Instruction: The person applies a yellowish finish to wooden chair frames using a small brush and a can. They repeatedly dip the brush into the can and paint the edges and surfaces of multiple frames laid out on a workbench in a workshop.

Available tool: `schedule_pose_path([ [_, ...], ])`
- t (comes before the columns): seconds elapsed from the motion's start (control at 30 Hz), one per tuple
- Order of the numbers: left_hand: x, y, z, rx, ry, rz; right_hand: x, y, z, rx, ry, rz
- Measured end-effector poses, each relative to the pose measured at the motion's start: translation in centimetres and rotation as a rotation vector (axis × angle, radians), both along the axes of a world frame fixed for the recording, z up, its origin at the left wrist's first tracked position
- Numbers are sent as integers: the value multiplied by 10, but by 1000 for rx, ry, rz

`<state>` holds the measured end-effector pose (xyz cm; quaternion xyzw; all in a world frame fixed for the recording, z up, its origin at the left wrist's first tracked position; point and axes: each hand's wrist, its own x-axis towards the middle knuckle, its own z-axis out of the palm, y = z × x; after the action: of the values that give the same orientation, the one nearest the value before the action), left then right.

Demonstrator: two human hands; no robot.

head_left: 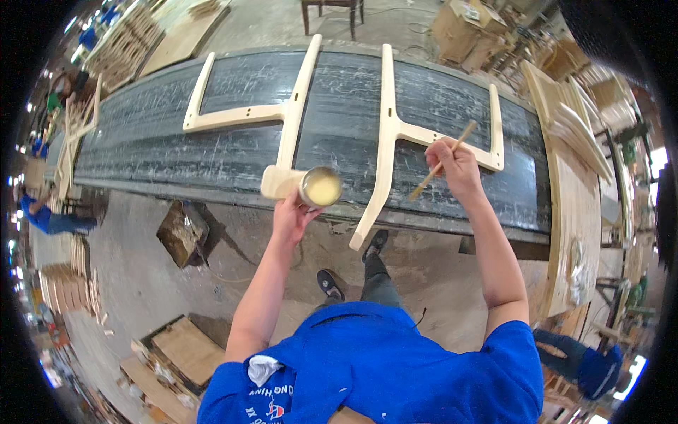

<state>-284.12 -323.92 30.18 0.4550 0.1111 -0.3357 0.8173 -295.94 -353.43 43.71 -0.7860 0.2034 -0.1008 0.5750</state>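
My left hand [289,218] is wrapped round a small metal can [322,186] with pale yellow stuff inside, held over the table's near edge. In my right hand [455,169], pinched in the fingers, is a thin wooden stick [466,131], its lower end slanting down to the left. Beneath that hand lies a pale wooden chair side frame [387,134], with holes in its crosspiece; its long leg overhangs the near edge. A matching frame [293,113] lies to the left. Its lower end is partly hidden by the can and my left hand.
The long dark, scratched table [339,92] spans the view. Wooden boards [565,212] stand along its right end. A dirty bin [182,233] is on the floor at left. More frame parts [81,134] lie far left. Other people in blue work at both sides.
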Motion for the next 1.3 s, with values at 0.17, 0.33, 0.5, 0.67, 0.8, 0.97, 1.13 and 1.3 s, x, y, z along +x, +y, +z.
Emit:
schedule_pose_path([
  [0.17, 21, -85, -12, -112, 30, 25, 49, -29, -6, -176, -240, 123],
  [0.33, 35, -147, -30, -136, 94, 78, 82, -75, -7, 12, -98, 205],
  [0.5, 40, -187, -40, -91, 174, 143, 105, -98, -27, -234, -132, 300],
  [0.67, 45, -208, -40, -99, 86, 134, 131, -114, -63, -291, -186, 329],
  [0.8, 49, -219, -41, -88, 110, 134, 140, -129, -98, 301, -60, 143],
  [0.97, 60, -230, -41, -187, 77, 168, 132, -157, -114, 799, -112, -8],
  [1.13, 81, -245, -42, -191, 57, 150, 129, -166, -123, 926, -241, -22],
  [1.3, 96, -265, -47, -145, 117, 184, 138, -162, -153, 1023, -32, -373],
])
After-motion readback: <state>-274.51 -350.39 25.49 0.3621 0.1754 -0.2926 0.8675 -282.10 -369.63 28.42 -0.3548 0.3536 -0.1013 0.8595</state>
